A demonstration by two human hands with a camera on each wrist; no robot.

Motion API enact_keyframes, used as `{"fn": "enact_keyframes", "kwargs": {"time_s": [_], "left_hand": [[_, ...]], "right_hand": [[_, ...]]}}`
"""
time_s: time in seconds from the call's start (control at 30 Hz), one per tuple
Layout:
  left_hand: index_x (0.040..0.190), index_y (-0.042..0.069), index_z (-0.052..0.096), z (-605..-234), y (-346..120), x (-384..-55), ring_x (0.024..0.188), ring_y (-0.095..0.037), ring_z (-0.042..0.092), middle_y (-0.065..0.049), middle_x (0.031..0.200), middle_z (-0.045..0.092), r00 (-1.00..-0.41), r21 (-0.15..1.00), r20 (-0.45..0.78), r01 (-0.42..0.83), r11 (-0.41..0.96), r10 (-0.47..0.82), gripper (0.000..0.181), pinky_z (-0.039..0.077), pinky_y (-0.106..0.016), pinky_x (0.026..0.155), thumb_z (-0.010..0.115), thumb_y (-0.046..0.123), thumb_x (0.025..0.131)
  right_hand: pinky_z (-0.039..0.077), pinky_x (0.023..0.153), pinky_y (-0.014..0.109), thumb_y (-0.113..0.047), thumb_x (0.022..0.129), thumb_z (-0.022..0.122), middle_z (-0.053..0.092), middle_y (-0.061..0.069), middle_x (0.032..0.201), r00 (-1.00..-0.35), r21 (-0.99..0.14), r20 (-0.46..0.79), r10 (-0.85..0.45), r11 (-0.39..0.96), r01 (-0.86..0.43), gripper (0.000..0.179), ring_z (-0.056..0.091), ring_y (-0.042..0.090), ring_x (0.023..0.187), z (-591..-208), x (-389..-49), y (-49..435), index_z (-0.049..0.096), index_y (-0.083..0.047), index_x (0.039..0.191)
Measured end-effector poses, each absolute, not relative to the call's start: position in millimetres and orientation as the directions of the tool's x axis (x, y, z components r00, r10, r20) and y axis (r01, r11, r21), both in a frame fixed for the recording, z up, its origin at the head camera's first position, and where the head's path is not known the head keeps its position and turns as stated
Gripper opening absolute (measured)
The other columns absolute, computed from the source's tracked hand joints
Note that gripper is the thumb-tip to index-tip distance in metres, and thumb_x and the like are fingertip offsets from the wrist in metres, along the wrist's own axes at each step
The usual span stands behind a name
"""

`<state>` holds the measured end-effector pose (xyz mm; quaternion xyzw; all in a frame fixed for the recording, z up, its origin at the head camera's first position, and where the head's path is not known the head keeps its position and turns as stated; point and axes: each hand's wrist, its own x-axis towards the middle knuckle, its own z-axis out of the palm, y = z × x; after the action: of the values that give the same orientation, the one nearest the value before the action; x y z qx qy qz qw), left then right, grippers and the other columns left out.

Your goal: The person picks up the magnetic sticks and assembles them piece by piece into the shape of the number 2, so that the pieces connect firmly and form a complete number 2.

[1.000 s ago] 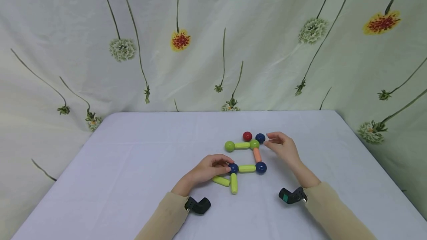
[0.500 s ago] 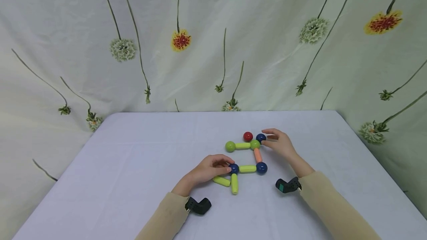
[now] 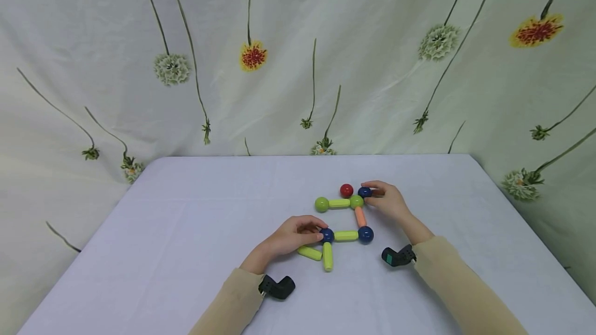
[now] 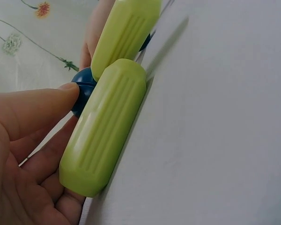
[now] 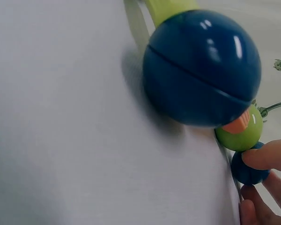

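From my remote station I find the left hand [image 3: 298, 232] pinching the left blue ball [image 3: 327, 235] between thumb and finger. That ball joins a crosswise yellow-green rod [image 3: 346, 235] on its right and a near rod [image 3: 328, 257] pointing towards me; I judge the grip steadies this junction, because a shift here would carry through the joined pieces.

The crosswise rod runs to the corner blue ball [image 3: 365, 234]. From there an orange rod [image 3: 360, 216] leads away to the right green ball [image 3: 356, 201], and a far rod [image 3: 339, 203] extends left to the left green ball [image 3: 322, 204].

The right hand [image 3: 390, 203] pinches the far blue ball [image 3: 364, 192], thumb on one side and fingers on the other, just beyond the right green ball. In the right wrist view the two balls appear to meet, though I cannot confirm contact. Approaching from the right, in my judgement, keeps the fingers off the joined pieces.

The red ball [image 3: 346, 190] sits unheld, left of the far blue ball. A slanted rod [image 3: 309, 253] lies left of the near rod, partly beneath the left hand in my sightline; whether the two touch I cannot tell. All rests on a white-covered table [image 3: 186, 252].
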<state>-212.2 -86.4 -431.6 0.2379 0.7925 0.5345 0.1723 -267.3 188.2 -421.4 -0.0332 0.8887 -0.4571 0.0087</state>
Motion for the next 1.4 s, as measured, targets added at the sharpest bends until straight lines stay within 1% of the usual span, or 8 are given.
{"fn": "enact_keyframes", "kwargs": {"time_s": [0.17,0.4,0.6,0.73,1.0,1.17,1.3,1.4], "left_hand": [[0.113,0.01,0.065,-431.7,-86.4,-212.2,0.091,-0.015,0.056,-0.002,0.101,0.063,-0.827,0.93,-0.02,0.191,0.314,0.561,0.023,0.046,-0.027,0.079,0.063,0.017,0.09],[0.113,0.011,0.065,-432.4,-87.0,-212.3,0.091,-0.015,0.056,-0.002,0.101,0.063,-0.827,0.929,-0.018,0.194,0.316,0.561,0.023,0.045,-0.028,0.08,0.063,0.018,0.09],[0.113,0.011,0.065,-432.2,-86.6,-212.1,0.091,-0.015,0.056,-0.002,0.101,0.063,-0.827,0.929,-0.013,0.199,0.313,0.562,0.024,0.045,-0.028,0.08,0.063,0.017,0.09],[0.113,0.009,0.065,-432.7,-86.1,-212.2,0.091,-0.015,0.056,-0.003,0.101,0.063,-0.824,0.933,-0.006,0.2,0.3,0.566,0.024,0.045,-0.027,0.079,0.063,0.016,0.091],[0.114,0.009,0.064,-434.6,-86.0,-213.3,0.091,-0.015,0.056,-0.002,0.102,0.063,-0.828,0.93,-0.003,0.204,0.306,0.561,0.024,0.045,-0.027,0.079,0.062,0.014,0.091],[0.113,0.01,0.065,-435.3,-86.5,-213.5,0.091,-0.015,0.056,-0.001,0.101,0.062,-0.828,0.929,0.001,0.208,0.306,0.561,0.023,0.045,-0.027,0.079,0.063,0.015,0.091],[0.115,0.008,0.064,-432.0,-86.6,-211.1,0.091,-0.015,0.056,-0.002,0.104,0.062,-0.824,0.93,0.004,0.211,0.301,0.566,0.025,0.045,-0.027,0.08,0.062,0.014,0.091],[0.118,0.009,0.064,-431.3,-86.9,-210.9,0.092,-0.016,0.055,-0.002,0.106,0.062,-0.822,0.927,-0.007,0.208,0.312,0.57,0.027,0.045,-0.028,0.081,0.062,0.016,0.091]], "right_hand": [[0.046,0.088,0.049,-0.006,0.084,0.065,0.056,0.02,0.123,-0.996,-0.813,0.05,-0.072,0.576,-0.083,0.037,0.051,0.038,0.112,-424.0,-266.7,189.5,0.06,-0.004,0.12],[0.046,0.088,0.047,-0.012,0.084,0.069,0.056,0.019,0.122,-0.996,-0.821,0.083,-0.035,0.564,-0.088,0.038,0.053,0.036,0.11,-427.9,-262.1,192.7,0.059,-0.004,0.12],[0.046,0.089,0.046,-0.016,0.084,0.07,0.056,0.017,0.123,-0.993,-0.855,0.116,0.021,0.511,-0.089,0.041,0.053,0.034,0.109,-428.2,-252.4,196.1,0.057,-0.005,0.121],[0.049,0.085,0.04,-0.017,0.084,0.07,0.057,0.015,0.12,-0.988,-0.876,0.15,0.041,0.468,-0.114,0.04,0.055,0.031,0.105,-425.8,-244.0,197.0,0.057,-0.007,0.121],[0.049,0.077,0.021,-0.015,0.084,0.071,0.061,0.015,0.114,-0.981,-0.906,0.192,0.017,0.388,-0.17,0.039,0.058,0.027,0.1,-418.3,-219.0,191.3,0.058,-0.004,0.119],[0.049,0.077,0.019,-0.013,0.083,0.073,0.062,0.016,0.111,-0.974,-0.909,0.224,-0.021,0.356,-0.217,0.037,0.06,0.027,0.097,-415.1,-202.3,184.3,0.059,-0.002,0.116],[0.05,0.077,0.019,-0.011,0.083,0.072,0.061,0.016,0.109,-0.969,-0.915,0.237,-0.065,0.32,-0.245,0.036,0.061,0.022,0.092,-414.5,-188.5,177.5,0.059,0.0,0.114],[0.051,0.075,0.02,-0.004,0.081,0.072,0.062,0.018,0.107,-0.962,-0.925,0.255,-0.101,0.264,-0.273,0.034,0.062,0.018,0.089,-415.8,-178.2,172.6,0.059,0.002,0.112]]}}
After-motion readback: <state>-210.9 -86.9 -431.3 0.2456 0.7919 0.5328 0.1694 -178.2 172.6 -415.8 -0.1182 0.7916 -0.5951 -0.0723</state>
